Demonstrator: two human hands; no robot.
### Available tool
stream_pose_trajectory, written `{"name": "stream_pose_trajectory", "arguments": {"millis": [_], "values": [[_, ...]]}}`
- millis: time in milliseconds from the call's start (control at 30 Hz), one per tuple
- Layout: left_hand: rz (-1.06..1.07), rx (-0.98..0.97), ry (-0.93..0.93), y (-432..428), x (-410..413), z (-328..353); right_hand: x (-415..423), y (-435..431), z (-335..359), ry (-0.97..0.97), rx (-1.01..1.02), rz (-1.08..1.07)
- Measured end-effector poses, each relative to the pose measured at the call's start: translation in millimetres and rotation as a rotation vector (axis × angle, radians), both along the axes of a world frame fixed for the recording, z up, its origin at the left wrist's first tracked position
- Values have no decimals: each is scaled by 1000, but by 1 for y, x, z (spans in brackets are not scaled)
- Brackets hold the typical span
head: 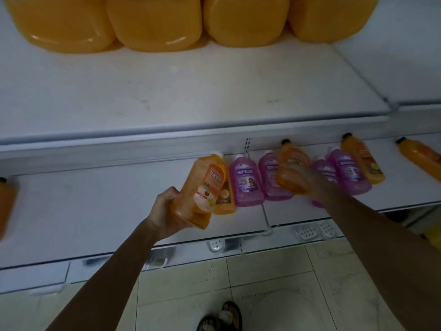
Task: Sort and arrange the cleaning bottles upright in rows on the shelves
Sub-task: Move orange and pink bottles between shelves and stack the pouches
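Fingers of my left hand (167,211) clamp an orange floor-cleaner bottle (202,185), my right hand (301,179) grips a second orange bottle (292,161); tilted, either could slip onto the purple bottles (245,182).

Orange bottle (202,189) tilted in my left hand (167,211), second orange bottle (292,170) gripped in my right hand (303,179), purple bottles (247,182) and more orange bottles (362,161) askew along the lower shelf (95,211)

Worn on head, looking forward and down, near the shelves (167,91) at twelve o'clock, floor (274,283) at six o'clock.
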State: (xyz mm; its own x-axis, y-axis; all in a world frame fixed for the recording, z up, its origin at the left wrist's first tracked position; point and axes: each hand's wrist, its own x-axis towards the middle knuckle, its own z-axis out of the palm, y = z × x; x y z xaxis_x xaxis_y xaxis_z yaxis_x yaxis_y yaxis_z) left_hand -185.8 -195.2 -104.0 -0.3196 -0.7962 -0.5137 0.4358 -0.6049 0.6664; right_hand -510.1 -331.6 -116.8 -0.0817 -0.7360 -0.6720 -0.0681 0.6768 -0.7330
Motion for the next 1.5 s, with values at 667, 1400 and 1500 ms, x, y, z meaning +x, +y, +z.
{"name": "stream_pose_trajectory", "arguments": {"millis": [667,1400,1500], "values": [[-425,-337,-119,20,-281,168,-189,234,202,380,-493,-506],[-99,-699,-190,-122,-649,317,-525,141,327,713,-795,-472],[12,-694,-264,-158,-671,333,-549,88,333,696,-856,-416]]}}
